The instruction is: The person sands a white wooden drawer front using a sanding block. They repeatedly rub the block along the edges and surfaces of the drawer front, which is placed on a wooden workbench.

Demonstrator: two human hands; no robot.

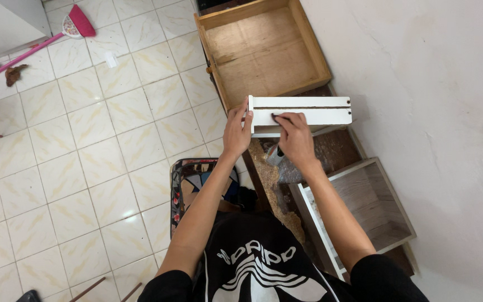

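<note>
Cream floor tiles (85, 128) spread under us beside a white wall (431, 100). We hold a white board (308, 112) level above a dark cabinet top (336, 151): our left hand (237, 131) grips its left end, our right hand (294, 137) presses fingertips on its face. 2 open drawers flank it, a wooden one (264, 50) beyond and a grey one (364, 207) nearer.

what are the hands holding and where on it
A white grooved panel: the left hand grips its left end, the right hand presses fingers on its face near the middle.
</note>
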